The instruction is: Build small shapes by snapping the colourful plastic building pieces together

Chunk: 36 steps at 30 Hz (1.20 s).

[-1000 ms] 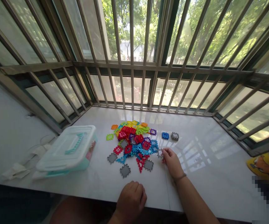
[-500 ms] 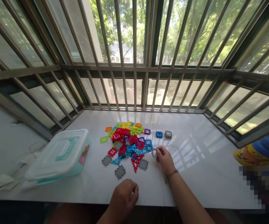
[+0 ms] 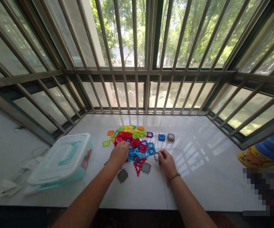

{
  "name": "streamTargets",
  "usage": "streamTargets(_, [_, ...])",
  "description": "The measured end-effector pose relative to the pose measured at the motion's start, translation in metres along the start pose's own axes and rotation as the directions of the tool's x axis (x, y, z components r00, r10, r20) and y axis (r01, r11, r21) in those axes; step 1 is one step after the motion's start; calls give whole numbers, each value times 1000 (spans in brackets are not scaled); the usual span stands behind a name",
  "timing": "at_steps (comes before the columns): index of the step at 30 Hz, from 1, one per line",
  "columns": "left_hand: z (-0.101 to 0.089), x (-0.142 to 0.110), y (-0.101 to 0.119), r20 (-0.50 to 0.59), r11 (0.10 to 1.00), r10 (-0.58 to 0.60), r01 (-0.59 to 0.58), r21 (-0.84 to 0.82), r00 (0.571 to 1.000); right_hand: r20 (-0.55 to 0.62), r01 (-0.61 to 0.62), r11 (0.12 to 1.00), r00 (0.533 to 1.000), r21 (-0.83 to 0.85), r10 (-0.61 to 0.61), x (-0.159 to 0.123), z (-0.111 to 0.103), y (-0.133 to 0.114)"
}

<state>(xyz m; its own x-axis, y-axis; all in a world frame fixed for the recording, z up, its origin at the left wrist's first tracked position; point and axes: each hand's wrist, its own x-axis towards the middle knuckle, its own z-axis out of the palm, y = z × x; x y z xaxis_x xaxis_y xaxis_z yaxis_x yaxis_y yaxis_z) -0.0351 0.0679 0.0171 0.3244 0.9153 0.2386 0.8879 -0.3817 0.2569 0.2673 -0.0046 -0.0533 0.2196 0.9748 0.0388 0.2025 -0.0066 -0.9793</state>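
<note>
A heap of colourful interlocking plastic building pieces [image 3: 129, 136] lies on the white marble sill [image 3: 194, 190]. My left hand [image 3: 119, 153] rests on its near side with the fingers curled down among red and blue pieces, and I cannot tell whether it grips one. My right hand [image 3: 166, 163] pinches a small grey plastic piece [image 3: 155, 157] just right of the heap. A blue piece [image 3: 161, 137] and a grey piece [image 3: 171, 137] lie apart beyond that hand. Two more grey pieces [image 3: 146, 168] [image 3: 122, 175] lie on the sill near the heap's front.
A translucent plastic box [image 3: 61, 160] with a teal handle stands left of the heap, with white paper [image 3: 4, 189] beyond it. Metal window bars [image 3: 137, 91] line the sill's far edge. A yellow printed object [image 3: 253, 157] and a blue object [image 3: 270, 149] lie at the right.
My left hand has moved forward from the sill's near edge onto the heap, covering the grey piece once visible there. My right hand has stayed near the heap's right side, holding the small grey piece.
</note>
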Motion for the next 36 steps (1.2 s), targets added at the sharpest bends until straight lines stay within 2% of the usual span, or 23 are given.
streamTargets(5, [16,26,3,129,993,-61,48,104,990,0,-3,1000,1000,31,3,1,0,4])
streamTargets(9, [22,30,4,153,986,-116,96,135,981,-7,-4,1000,1000,23,4,1,0,5])
streamTargets(13, [17,28,-3,141,985,-164,153,85,976,-11,11,1000,1000,10,-10,0,0,0])
streamTargets(19, [-2,16,-12,74,962,-239,246,-119,968,-24,2,1000,1000,26,-2,0,-1,-3])
streamTargets(22, [-11,0,-2,14,916,-300,292,-275,954,-46,13,1000,999,22,-12,2,-1,0])
streamTargets(24, [-12,-17,12,17,861,-324,302,-408,946,-77,32,999,996,-5,-33,3,0,1])
streamTargets(28, [3,-67,49,118,723,-228,249,-644,966,-105,23,995,994,-95,-33,3,5,5])
streamTargets(30, [16,-94,61,178,710,-179,253,-657,968,-135,7,991,991,-130,-24,4,8,6])
streamTargets(32, [27,-118,65,202,715,-186,274,-644,962,-158,25,984,986,-177,-54,4,10,6])
streamTargets(36, [36,-148,53,210,679,-254,329,-657,944,-148,74,970,983,-230,-110,6,10,4])
